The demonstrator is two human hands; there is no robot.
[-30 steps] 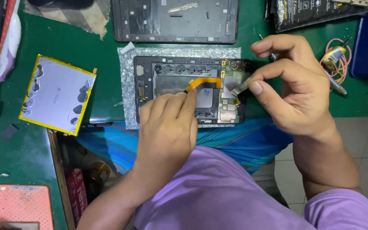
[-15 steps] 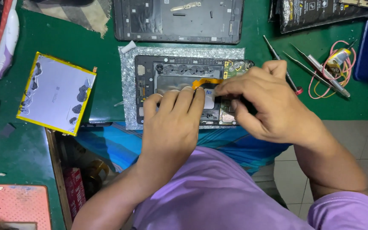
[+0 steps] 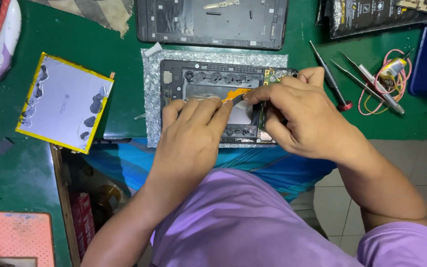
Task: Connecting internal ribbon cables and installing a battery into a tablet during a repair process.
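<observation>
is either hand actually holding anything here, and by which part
Nothing is lifted. The left hand presses flat on the opened tablet, and the right hand pinches at the end of the orange ribbon cable; the exact grip is hidden.

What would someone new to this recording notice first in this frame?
First, the opened black tablet frame lying on silver bubble wrap at the centre of the green work mat, with the left hand and right hand both pressed over it around an orange flex ribbon. Next, the flat silver battery pack with yellow edging at the left, and the thin screwdrivers at the right.
</observation>
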